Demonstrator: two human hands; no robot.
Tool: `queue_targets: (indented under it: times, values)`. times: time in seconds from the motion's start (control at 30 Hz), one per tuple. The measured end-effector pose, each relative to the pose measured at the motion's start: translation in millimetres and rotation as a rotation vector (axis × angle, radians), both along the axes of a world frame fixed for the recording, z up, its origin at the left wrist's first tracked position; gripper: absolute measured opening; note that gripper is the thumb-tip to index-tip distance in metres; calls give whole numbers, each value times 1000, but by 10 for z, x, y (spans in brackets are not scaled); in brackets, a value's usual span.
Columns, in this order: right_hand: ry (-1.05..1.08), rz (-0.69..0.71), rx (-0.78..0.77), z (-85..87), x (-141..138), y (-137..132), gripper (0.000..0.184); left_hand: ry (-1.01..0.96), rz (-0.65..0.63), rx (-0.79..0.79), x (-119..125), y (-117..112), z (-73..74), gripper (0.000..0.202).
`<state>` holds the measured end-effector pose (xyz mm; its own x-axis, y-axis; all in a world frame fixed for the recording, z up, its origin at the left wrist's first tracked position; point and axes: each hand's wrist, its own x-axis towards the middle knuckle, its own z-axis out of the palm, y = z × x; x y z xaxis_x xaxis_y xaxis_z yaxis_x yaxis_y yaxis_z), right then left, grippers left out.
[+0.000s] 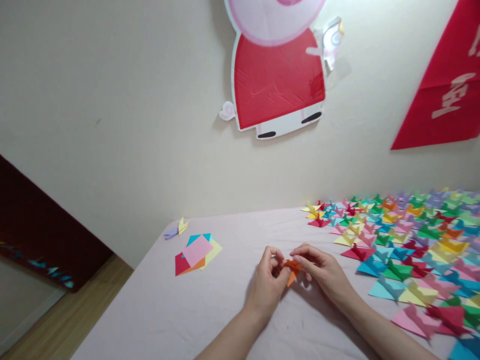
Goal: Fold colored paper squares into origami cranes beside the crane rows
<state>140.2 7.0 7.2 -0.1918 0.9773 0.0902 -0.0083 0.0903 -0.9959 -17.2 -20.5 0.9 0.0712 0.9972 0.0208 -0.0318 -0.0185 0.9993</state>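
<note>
Between my two hands is a small folded piece of orange paper [293,278], its pointed end hanging downward. My left hand [267,282] pinches it from the left with thumb and fingers. From the other side, my right hand [323,270] grips its upper edge between thumb and forefinger. Fingers cover much of the paper, so its full shape is hidden. Both hands are just above the pale pink cloth [225,310] on the table.
Rows of folded paper cranes [397,270] in many colours cover the right side. Several loose square sheets [197,251] lie overlapped at left. Behind them, near the corner, sit a yellow crane [182,226] and a purple folded piece [171,233]. A wall [180,125] borders the table's back.
</note>
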Motion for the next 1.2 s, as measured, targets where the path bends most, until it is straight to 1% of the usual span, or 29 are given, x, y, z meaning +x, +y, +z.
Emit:
queue_targets:
  times: [0.13, 0.23, 0.4, 0.5, 0.6, 0.67, 0.87, 1.03, 1.2]
  values:
    - [-1, 23, -2, -5, 24, 2, 38, -55, -37, 29, -6, 17, -17, 27]
    - [-8, 39, -21, -5, 24, -3, 38, -42, -70, 37, -13, 16, -22, 27]
    - [-29, 24, -30, 28, -4, -17, 39, -20, -81, 43, -14, -25, 40, 20]
    - [-16, 35, -28, 23, -14, -18, 38, 2, -84, 78, -11, -47, 79, 15]
    - [-21, 16, -23, 8, -13, -17, 34, 38, -86, 126, -7, -47, 79, 11]
    - [-48, 0, -5, 7, -7, -15, 30, 59, -88, 127, -4, -37, 67, 10]
    - [-182, -59, 224, 60, -3, -29, 23, 39, -117, 109, -9, -15, 44, 15]
    - [-222, -101, 327, 63, -21, -55, 17, 93, -135, 107, -11, -11, 60, 10]
    - [-317, -101, 451, 44, 12, -48, 20, 124, -122, 145, 4, -13, 93, 5]
